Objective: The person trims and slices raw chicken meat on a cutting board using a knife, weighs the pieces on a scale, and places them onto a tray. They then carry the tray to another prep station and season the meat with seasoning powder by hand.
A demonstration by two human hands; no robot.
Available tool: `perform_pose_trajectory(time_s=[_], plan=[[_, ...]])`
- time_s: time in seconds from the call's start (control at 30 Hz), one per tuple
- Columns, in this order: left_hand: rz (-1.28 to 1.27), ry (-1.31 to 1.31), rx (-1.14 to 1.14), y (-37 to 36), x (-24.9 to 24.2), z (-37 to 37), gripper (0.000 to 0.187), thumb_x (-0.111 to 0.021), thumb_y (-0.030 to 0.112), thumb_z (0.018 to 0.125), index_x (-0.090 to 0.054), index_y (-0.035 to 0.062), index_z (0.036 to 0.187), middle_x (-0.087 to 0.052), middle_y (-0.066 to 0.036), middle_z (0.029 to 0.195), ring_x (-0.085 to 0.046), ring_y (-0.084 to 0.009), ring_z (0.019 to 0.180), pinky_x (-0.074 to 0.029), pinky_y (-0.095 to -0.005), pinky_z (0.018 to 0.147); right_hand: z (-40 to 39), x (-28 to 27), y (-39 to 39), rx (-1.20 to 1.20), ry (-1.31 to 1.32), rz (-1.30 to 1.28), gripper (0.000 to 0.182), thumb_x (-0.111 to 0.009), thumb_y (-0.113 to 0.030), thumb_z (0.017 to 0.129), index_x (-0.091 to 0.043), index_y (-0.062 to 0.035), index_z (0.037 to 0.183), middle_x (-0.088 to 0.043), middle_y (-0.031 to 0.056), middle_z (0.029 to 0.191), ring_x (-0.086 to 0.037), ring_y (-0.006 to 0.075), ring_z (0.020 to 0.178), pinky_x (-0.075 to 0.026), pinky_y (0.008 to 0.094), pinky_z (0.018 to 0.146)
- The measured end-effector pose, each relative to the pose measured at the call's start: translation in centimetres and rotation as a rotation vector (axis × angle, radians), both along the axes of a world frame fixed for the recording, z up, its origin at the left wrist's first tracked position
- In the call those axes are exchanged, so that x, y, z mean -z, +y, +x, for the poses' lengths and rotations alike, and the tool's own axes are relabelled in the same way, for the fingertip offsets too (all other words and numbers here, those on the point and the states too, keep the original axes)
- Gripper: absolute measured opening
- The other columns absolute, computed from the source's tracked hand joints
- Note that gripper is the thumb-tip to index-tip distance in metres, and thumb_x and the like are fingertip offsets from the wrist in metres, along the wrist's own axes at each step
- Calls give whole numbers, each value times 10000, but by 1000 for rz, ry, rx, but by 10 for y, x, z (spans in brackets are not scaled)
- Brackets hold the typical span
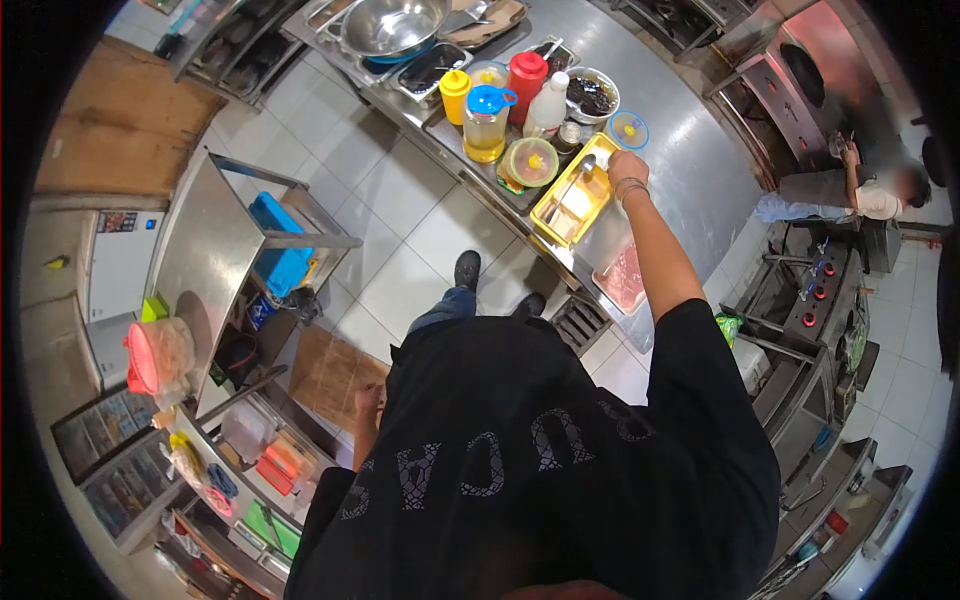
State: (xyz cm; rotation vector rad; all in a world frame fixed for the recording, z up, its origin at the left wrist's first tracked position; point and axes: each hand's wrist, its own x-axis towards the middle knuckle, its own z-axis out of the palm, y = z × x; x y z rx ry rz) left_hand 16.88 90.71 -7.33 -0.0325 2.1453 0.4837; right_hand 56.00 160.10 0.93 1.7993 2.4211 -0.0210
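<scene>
Closest to the camera is the person's black printed shirt, and just past its left edge the left hand [368, 402] hangs low by the hip, apparently holding nothing; how far its fingers are curled I cannot tell. Beyond the feet, on the white tiled floor [400, 230], the right arm stretches out to the brushed steel desk [690, 170]. The right hand [627, 166] is closed around a small metal spoon [589, 162], whose bowl sits over the far end of a yellow rectangular plastic tray [572, 195] divided into compartments of pale seasoning (what exactly is in each is too small to tell).

The reach is long, and the tray lies near the desk's front edge, so a heavy press or a snagged spoon could, in my judgement, tip it or spill powder toward the floor. The wrist also passes over a shallow pan of pink raw meat [622, 277]; drips or a dropped spoon could land there.

Past the tray stand a green-lidded round tub [531, 160], a clear oil jug with a blue cap [486, 122], a yellow squeeze bottle [455, 94], a red squeeze bottle [527, 76], a white bottle [547, 106] and a bowl of dark sauce [591, 95]. Farther off rests a large steel wok [392, 24].

The room is a commercial kitchen: a steel shelving cart on the left and gas burners to the right, where another person [868, 190] works.
</scene>
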Motion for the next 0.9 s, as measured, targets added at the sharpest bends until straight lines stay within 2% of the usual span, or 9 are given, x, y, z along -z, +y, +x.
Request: perform_pose_trajectory(time_s=[0.2,0.27,0.37,0.4,0.47,0.6,0.7,0.83,0.9], plan=[[-88,82,104,8,-5,1,442,-699,285,865,-669,82,1256,-678,-71,845,-637,-182,621,-523,-344,483,5,0,-1,60,81,-16,285,-490,-183,936,-756,-82,961,-737,188,979,-725,340,920,-583,446,803],[-74,74,106,13,-3,-2,429,-701,299,865,-678,98,1242,-672,-63,834,-635,-178,622,-519,-340,481,7,4,-2,96,175,54,185,-633,-196,863,-770,-78,902,-731,209,929,-722,349,893,-576,446,803],[-43,71,99,19,3,-8,399,-705,312,863,-691,102,1203,-657,-53,812,-629,-174,622,-515,-335,481,12,11,1,129,270,20,168,-654,-214,871,-782,-117,920,-728,201,932,-716,342,891,-568,439,811],[-25,82,106,22,4,-10,384,-708,316,862,-698,98,1179,-647,-50,801,-625,-172,621,-513,-332,482,14,2,-4,139,270,18,168,-654,-214,871,-782,-117,920,-728,201,932,-716,342,891,-568,439,811],[-18,108,130,33,-8,-8,373,-709,315,861,-701,93,1160,-641,-51,793,-622,-172,618,-515,-334,483,18,-37,-18,178,498,13,159,-670,-233,878,-794,-152,938,-730,181,931,-714,335,882,-563,425,810],[-38,111,190,51,-27,-7,364,-708,311,859,-708,77,1138,-631,-47,782,-610,-160,610,-515,-331,495,68,-66,-46,226,733,137,154,-732,-248,857,-795,-129,932,-743,142,878,-729,298,826,-565,394,764],[-32,77,231,37,4,-18,317,-695,305,867,-713,74,1084,-621,-35,769,-595,-144,601,-485,-319,487,119,-52,-79,337,762,157,157,-758,-247,843,-795,-124,934,-750,122,854,-734,267,785,-559,369,734],[86,-48,186,7,92,-44,243,-669,295,884,-720,77,979,-604,-16,746,-569,-120,586,-425,-296,466,175,-21,-118,519,656,139,155,-768,-232,839,-794,-103,920,-756,113,839,-733,231,754,-552,353,705],[128,-56,104,9,97,-44,226,-648,292,897,-720,77,907,-598,-9,731,-558,-110,582,-388,-291,455,202,0,-136,588,736,193,139,-765,-207,845,-791,-90,916,-759,98,822,-718,200,721,-545,337,667]])
